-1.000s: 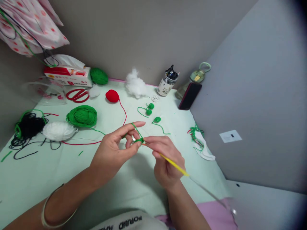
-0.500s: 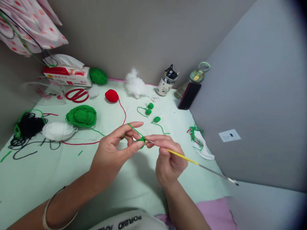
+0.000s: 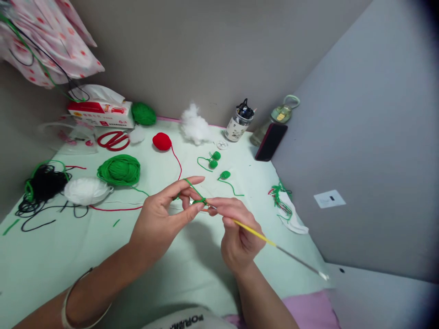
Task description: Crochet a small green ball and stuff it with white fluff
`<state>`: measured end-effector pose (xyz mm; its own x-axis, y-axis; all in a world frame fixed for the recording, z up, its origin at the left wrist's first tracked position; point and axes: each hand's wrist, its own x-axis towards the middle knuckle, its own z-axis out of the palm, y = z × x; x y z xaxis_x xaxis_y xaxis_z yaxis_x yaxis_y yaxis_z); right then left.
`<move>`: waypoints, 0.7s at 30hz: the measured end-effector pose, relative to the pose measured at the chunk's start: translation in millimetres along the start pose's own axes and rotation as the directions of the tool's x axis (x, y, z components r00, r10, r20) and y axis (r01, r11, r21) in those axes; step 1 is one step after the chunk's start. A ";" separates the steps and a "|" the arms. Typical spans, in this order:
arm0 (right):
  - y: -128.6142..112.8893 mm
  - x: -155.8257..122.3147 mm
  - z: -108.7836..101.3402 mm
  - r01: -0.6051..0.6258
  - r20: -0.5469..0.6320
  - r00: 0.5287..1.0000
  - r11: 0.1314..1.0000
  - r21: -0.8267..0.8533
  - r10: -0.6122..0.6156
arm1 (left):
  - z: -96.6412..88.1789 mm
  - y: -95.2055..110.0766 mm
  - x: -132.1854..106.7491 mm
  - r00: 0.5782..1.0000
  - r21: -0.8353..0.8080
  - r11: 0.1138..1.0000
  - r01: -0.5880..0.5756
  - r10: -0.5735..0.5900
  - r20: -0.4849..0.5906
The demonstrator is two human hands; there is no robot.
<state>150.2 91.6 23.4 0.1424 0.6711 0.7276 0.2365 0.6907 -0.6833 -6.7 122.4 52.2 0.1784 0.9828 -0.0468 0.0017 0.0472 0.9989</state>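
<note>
My left hand (image 3: 161, 214) pinches a small piece of green crochet (image 3: 200, 201) between thumb and fingers, and a strand of green yarn (image 3: 195, 188) runs taut over its raised index finger. My right hand (image 3: 240, 233) grips a crochet hook (image 3: 255, 232) with a yellow middle and metal ends. The hook's tip meets the green piece, partly hidden by fingers. A ball of green yarn (image 3: 119, 170) lies left of my hands, a green strand leading from it toward my left hand. Beyond my hands are several small green crocheted balls (image 3: 225, 175) with yarn tails.
Left are black yarn (image 3: 48, 183), white yarn (image 3: 87, 190), red scissors (image 3: 113, 140) and a tissue box (image 3: 103, 114). Red yarn (image 3: 162, 141), white stuffing (image 3: 195, 125), a pen jar (image 3: 237, 125), a bottle (image 3: 279, 114) and a phone (image 3: 270, 141) stand behind. Yarn scraps (image 3: 283, 201) lie right.
The hook's far end has swung down and to the left as my right hand shifted slightly. My left hand keeps its pinch. The whole view has moved a little.
</note>
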 end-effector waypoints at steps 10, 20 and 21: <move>5.5 -10.1 -4.7 0.337 0.161 0.942 0.834 -0.436 -0.296 | 5.2 1.5 -2.4 0.925 -0.417 0.839 0.349 -0.236 0.299; -6.8 15.6 -5.6 -0.339 -0.013 0.933 0.890 0.305 0.360 | -9.0 4.9 3.6 0.962 -0.305 0.929 0.208 -0.138 0.236; -5.6 15.8 -4.6 -0.349 0.005 0.930 0.881 0.320 0.367 | -7.6 4.2 2.9 0.955 -0.308 0.925 0.222 -0.143 0.259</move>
<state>155.6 97.1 39.0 0.2143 0.8791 0.4258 -0.1489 0.4603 -0.8752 -13.7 126.9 56.3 0.4249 0.8859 -0.1862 -0.2616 0.3170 0.9116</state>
